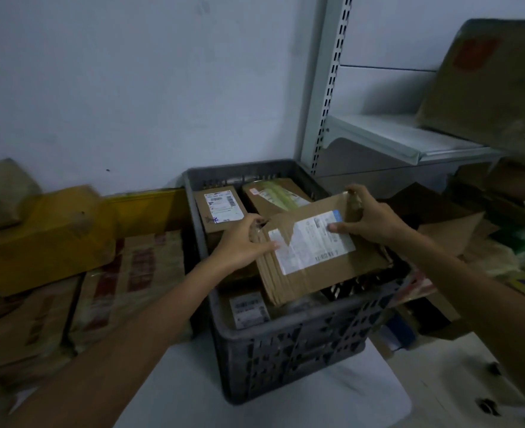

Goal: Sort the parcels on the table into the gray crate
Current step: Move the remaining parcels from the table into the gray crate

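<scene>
A gray slotted crate (289, 353) stands in the middle, holding several cardboard parcels. A flat brown parcel (332, 273) with a white shipping label lies tilted over the crate's right half. My left hand (242, 242) grips its left edge, thumb on the label. My right hand (369, 217) grips its far right corner, thumb pressed on the label. Behind it in the crate sit a labelled box (218, 211) and a box with a green strip (273, 193). Another labelled parcel (249, 310) lies low at the crate's front.
Cardboard boxes (125, 288) and a yellow box (48, 239) are stacked to the left. A white metal shelf (403, 140) rises at the right, with a large brown box (486, 84) on it. Loose cardboard (458, 230) is piled right of the crate.
</scene>
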Tool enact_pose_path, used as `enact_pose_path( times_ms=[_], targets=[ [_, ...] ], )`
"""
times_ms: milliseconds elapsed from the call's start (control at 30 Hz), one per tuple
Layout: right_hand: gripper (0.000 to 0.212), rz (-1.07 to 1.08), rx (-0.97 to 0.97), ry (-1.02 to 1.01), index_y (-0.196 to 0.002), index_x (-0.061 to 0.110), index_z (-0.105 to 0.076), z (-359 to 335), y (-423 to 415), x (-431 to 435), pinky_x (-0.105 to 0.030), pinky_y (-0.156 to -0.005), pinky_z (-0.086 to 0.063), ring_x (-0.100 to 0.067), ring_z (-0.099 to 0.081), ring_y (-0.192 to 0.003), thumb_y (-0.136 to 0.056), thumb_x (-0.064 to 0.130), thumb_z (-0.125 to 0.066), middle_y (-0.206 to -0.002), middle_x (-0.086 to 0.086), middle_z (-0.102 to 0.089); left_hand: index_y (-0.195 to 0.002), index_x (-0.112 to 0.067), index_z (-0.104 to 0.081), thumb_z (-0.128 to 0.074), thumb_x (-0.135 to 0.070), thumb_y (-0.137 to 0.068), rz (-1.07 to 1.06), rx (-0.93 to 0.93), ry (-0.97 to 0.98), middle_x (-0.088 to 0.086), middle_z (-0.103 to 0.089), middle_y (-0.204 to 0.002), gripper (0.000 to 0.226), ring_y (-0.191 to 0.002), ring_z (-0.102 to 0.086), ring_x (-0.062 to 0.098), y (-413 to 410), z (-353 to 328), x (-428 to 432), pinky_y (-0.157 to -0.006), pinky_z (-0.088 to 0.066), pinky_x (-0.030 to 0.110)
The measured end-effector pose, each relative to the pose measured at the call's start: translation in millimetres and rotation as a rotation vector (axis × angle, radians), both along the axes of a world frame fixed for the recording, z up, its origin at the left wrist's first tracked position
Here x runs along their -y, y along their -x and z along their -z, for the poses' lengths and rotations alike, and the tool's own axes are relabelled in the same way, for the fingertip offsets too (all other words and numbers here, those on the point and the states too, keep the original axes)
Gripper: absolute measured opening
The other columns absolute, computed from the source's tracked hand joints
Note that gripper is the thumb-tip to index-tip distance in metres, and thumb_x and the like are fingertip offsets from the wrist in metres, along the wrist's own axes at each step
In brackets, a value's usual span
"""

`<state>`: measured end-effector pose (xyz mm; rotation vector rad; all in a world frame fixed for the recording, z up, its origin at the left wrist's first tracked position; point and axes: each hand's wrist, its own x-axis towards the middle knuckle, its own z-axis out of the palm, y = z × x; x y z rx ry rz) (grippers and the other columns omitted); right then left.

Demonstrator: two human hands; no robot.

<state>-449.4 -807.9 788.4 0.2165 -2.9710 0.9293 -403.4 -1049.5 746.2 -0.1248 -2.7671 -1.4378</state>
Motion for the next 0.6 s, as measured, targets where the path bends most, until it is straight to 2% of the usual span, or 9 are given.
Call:
enact_pose_path(
  times_ms=[100,233,300,367,500,600],
  targets=[
    [0.089,-0.075,0.111,-0.065,-0.142,0.026,-0.022,6.6,27.8,-8.4,-0.032,-0.088,-0.037,-0.032,-0.043,-0.126,-0.073,0.041,-0.076,-0.144,-0.012,-0.038,-0.125,-0.014,-0.049,-0.072,-0.036,-0.078,-0.004,0.066,0.108,0.002,-0.054,-0.128,0.056,-0.103,-0.049,0.008,14.5,9.8,-4.0,-0.073,-0.041,0.017],
    [0.087,-0.2,0.205,-0.094,-0.143,0.024,-0.023,3.0,63.2,-17.6,-0.036,-0.098,-0.036,-0.029,-0.041,-0.128,-0.075,0.042,-0.074,-0.146,-0.008,-0.035,-0.118,-0.018,-0.055,-0.071,-0.046,-0.074,-0.045,0.15,0.124,-0.004,-0.057,-0.117,0.054,-0.103,-0.054,0.011,25.6,0.5,-10.3,-0.083,-0.048,0.027],
    [0.085,-0.277,0.252,-0.123,-0.142,0.023,-0.025,-0.5,77.3,-19.4,-0.039,-0.101,-0.036,-0.028,-0.042,-0.127,-0.075,0.043,-0.073,-0.145,-0.007,-0.036,-0.12,-0.021,-0.057,-0.07,-0.058,-0.07,-0.017,0.192,0.189,-0.005,-0.06,-0.119,0.063,-0.106,-0.056,0.013,27.6,-5.9,-11.0,-0.091,-0.048,0.032],
    [0.086,-0.346,0.293,-0.12,-0.142,0.023,-0.027,-4.4,86.3,-18.6,-0.042,-0.105,-0.038,-0.027,-0.044,-0.125,-0.073,0.042,-0.074,-0.143,-0.006,-0.038,-0.121,-0.023,-0.058,-0.068,-0.06,-0.07,-0.033,0.213,0.217,-0.005,-0.06,-0.121,0.064,-0.106,-0.056,0.012,27.1,-6.9,-11.8,-0.089,-0.048,0.028],
    [0.092,-0.456,0.296,-0.224,-0.143,0.023,-0.026,-7.4,95.9,-10.2,-0.044,-0.108,-0.036,-0.026,-0.044,-0.126,-0.07,0.045,-0.076,-0.143,-0.004,-0.04,-0.12,-0.022,-0.058,-0.066,-0.051,-0.077,-0.101,0.279,0.227,-0.008,-0.056,-0.115,0.052,-0.099,-0.051,0.008,14.7,0.2,-12.6,-0.074,-0.041,0.015],
    [0.093,-0.504,0.248,-0.305,-0.143,0.025,-0.027,-5.9,98.6,-5.1,-0.041,-0.108,-0.036,-0.026,-0.043,-0.127,-0.068,0.052,-0.075,-0.143,-0.004,-0.041,-0.123,-0.023,-0.055,-0.063,-0.054,-0.078,-0.115,0.321,0.254,-0.005,-0.055,-0.123,0.054,-0.104,-0.05,0.01,9.4,3.9,-13.5,-0.081,-0.041,0.022]
  ],
)
